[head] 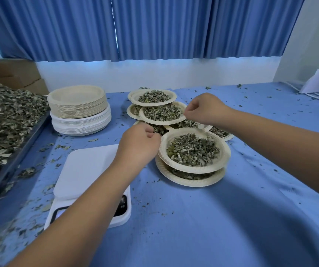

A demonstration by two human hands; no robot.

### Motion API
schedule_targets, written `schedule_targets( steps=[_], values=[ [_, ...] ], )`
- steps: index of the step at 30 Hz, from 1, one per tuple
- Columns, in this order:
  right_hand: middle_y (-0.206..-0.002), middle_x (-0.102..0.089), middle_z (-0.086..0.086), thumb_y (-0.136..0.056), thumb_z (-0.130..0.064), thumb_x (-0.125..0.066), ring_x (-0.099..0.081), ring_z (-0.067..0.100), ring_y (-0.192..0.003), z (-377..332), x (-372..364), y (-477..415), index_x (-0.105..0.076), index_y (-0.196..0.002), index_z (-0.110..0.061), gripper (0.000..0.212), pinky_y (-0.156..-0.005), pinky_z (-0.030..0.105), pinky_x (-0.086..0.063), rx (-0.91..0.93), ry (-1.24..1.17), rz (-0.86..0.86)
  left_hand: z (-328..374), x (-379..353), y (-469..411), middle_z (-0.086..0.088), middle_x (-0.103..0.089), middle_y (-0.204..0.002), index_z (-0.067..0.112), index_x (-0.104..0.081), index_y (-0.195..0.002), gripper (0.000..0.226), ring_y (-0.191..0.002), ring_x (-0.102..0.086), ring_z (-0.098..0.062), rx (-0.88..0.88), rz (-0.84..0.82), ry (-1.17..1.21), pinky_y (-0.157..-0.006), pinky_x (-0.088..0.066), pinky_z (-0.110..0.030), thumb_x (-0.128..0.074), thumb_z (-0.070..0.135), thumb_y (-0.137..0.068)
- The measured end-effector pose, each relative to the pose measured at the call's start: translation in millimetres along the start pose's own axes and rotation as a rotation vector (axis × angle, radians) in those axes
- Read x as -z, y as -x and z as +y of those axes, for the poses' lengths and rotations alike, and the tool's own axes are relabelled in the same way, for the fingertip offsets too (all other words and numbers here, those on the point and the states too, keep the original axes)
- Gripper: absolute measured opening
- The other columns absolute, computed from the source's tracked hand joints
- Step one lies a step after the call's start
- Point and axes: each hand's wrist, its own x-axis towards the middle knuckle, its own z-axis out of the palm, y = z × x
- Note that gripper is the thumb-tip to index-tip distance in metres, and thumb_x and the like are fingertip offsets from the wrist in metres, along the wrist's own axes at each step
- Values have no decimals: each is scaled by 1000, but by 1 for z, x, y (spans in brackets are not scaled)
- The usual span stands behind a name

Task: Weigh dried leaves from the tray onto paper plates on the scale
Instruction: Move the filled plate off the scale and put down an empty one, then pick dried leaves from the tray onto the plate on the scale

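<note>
While the scale (86,166) stands with nothing on its platform, where is the stock? (Inspector)

Loose dried leaves (2,120) are heaped in the dark tray (16,157) at the left of the counter (193,228), with crumbs strewn over its blue cloth. Portions lie in paper plates: the near filled plate (194,151) sits on 1 other, with more behind. A stack of empty plates (77,105) stands beyond the scale. (Assessor)

State of each grip? (Inspector)

Both curled: left grip (138,145) just beside the near filled plate's rim, right grip (205,110) at the rim of a farther plate (162,113). Whether either pinches a rim, I cannot tell. (Assessor)

Handling? (Inspector)

Judged very light, brittle and prone to shed, so take the leaves in loose handfuls. The plates look thin and likely to flex. Lift them by opposite rims, kept level. (Assessor)

Markings? (Inspector)

None legible. The scale's display is mostly hidden under the left forearm, and no brand is seen. (Assessor)
</note>
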Motion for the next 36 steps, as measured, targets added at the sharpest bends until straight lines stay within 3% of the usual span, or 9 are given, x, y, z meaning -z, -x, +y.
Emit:
schedule_targets(
  steps=[2,4,8,12,15,18,23,28,36],
  values=[
    [-98,-72,15,-88,-14,-56,-62,13,-67,-21,-10,2,-73,-90,-3,20,-59,26,-52,70,15,-6,-3,4,-1,20,-57,-85,23,-63,-106,21,-76,-57,-3,-10,16,20,-61,-43,-20,-52,24,-88],
    [-97,-72,15,-86,-13,-56,-68,19,-78,-43,-23,3,-73,-90,-2,21,-71,32,-56,138,28,-28,-7,11,-1,18,-59,-85,25,-63,-104,19,-72,-55,1,-4,28,42,-55,-39,-18,-52,24,-88],
    [-86,-74,7,-84,-15,-60,-68,20,-83,-85,-50,6,-76,-84,-11,17,-74,35,-57,240,29,-90,-20,30,1,-2,-70,-83,24,-58,-78,13,-76,-63,-15,15,69,41,-63,-49,-29,-51,20,-87],
    [-77,-70,-4,-83,-18,-62,-61,11,-74,-123,-75,8,-71,-74,-20,12,-65,24,-49,304,12,-160,-39,56,2,-11,-69,-75,11,-67,-82,16,-62,-54,-19,21,140,68,-57,-40,-27,-51,14,-84],
    [-76,-69,-1,-81,-17,-63,-60,11,-72,-152,-95,7,-69,-71,-21,13,-59,22,-46,341,17,-196,-60,80,4,6,-63,-65,18,-68,-87,15,-55,-52,-6,47,188,76,-47,-38,-20,-53,14,-84],
    [-87,-73,7,-82,-17,-60,-66,20,-81,-180,-113,-4,-73,-82,-7,16,-64,28,-51,375,40,-172,-82,106,10,4,-69,-90,19,-67,-100,19,-70,-58,-11,104,255,123,-56,-40,-23,-55,19,-85],
    [-107,-69,8,-88,-17,-53,-62,25,-99,-215,-130,-42,-69,-101,-7,23,-84,36,-52,363,59,-12,-119,139,10,-8,-70,-87,23,-61,-75,15,-86,-65,-26,236,335,336,-87,-53,-39,-56,16,-87],
    [-117,-59,11,-95,-19,-44,-54,31,-109,-226,-145,-76,-63,-114,-9,29,-86,38,-49,463,358,25,-129,152,6,-6,-53,-76,19,-56,-75,8,-76,-47,-16,249,331,427,-74,-42,-37,-50,22,-80],
    [-71,-46,13,-95,-17,-44,-43,27,-72,-223,-145,-89,-48,-70,-7,28,-64,33,-34,505,294,-137,-125,151,4,-4,-53,-76,21,-53,-78,9,-75,-48,-12,200,282,395,-79,-49,-43,-46,26,-75]
  ],
)
